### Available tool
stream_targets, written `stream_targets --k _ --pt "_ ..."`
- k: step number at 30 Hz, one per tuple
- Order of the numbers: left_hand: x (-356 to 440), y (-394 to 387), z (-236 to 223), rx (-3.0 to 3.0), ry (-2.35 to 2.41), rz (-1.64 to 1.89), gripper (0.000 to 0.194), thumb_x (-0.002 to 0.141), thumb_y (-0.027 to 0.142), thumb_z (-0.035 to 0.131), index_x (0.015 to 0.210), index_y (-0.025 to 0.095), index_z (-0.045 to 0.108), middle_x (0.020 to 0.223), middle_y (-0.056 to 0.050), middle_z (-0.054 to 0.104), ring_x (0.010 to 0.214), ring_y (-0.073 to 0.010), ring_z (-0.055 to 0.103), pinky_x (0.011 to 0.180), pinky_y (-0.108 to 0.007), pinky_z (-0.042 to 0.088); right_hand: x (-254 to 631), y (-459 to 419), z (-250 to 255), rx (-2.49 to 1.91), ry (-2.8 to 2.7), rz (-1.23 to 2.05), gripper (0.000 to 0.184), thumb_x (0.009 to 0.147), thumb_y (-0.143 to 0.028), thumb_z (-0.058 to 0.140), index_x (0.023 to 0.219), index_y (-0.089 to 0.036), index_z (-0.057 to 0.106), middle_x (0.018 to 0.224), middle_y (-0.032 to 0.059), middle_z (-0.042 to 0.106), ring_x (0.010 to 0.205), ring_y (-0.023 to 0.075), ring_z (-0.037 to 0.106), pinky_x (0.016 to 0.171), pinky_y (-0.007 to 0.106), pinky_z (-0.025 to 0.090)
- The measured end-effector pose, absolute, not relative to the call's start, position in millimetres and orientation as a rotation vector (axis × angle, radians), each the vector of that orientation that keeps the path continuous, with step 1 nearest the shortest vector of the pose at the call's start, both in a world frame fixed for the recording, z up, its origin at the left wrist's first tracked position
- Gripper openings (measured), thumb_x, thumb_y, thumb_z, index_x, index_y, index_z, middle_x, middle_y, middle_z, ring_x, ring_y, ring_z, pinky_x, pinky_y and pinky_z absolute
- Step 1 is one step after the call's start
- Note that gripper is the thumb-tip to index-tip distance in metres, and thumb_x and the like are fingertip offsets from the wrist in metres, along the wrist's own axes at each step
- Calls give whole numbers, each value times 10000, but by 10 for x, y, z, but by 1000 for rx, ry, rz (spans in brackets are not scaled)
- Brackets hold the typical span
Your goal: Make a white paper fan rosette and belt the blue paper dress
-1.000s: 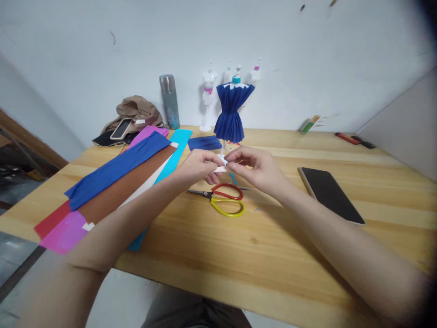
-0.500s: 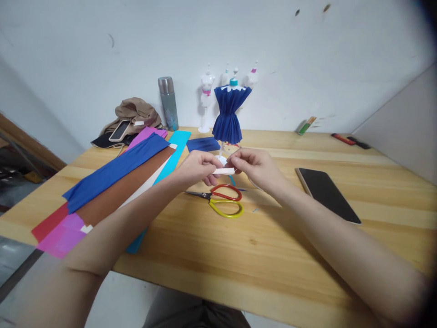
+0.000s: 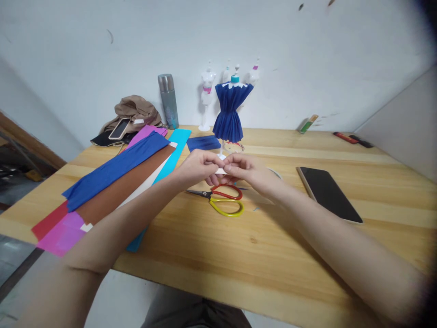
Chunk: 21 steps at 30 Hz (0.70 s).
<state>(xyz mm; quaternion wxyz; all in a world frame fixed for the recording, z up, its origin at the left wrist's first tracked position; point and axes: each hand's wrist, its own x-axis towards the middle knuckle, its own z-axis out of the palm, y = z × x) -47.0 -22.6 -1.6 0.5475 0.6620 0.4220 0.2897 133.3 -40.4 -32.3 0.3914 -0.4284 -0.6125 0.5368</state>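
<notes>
Between my two hands is a small white folded strip, perhaps paper, mostly covered by fingers. My left hand pinches its left end. The fingers of my right hand are closed on its right end, close against the left fingertips. Just below the hands, scissors with one red and one yellow handle lie on the table, blades pointing left. Behind the hands stands a small dress form wearing a pleated dark blue dress with a white zigzag neckline.
Coloured crepe sheets are piled on the left of the wooden table. A tablet lies at right. Along the back are a flask, white dress forms, a blue piece and a bundled cloth with a phone.
My right hand has moved left and now grips the strip's right end, beside my left hand. Less of the white strip shows. The view has shifted slightly.
</notes>
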Motion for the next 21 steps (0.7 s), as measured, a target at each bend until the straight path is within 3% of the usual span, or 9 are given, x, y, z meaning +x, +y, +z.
stream_targets --k 13,18,21 --pt "-465 -221 -38 1541 1005 641 230 819 -22 487 814 107 678 460 4 631 420 -108 619 471 -182 510 1311 -385 -372 -1125 -1390 1380 283 657 -403 844 746 -202 665 639 -9 682 556 116 609 580 260 505" --pt "-462 -208 -119 1637 1030 656 164 889 106 505 827 129 654 522 21 615 451 -104 607 495 -201 499 1307 -356 -409 -1146 -1371 1369 268 637 -387 845 765 -233 666 633 -5 674 513 130 588 532 282 501" --pt "-475 -187 -197 1967 1016 720 209 916 190 505 798 138 669 631 2 641 581 -116 633 577 -213 493 1304 -339 -433 -1168 -1331 1336 239 648 -356 824 762 -235 653 592 -12 638 488 130 571 500 279 485"
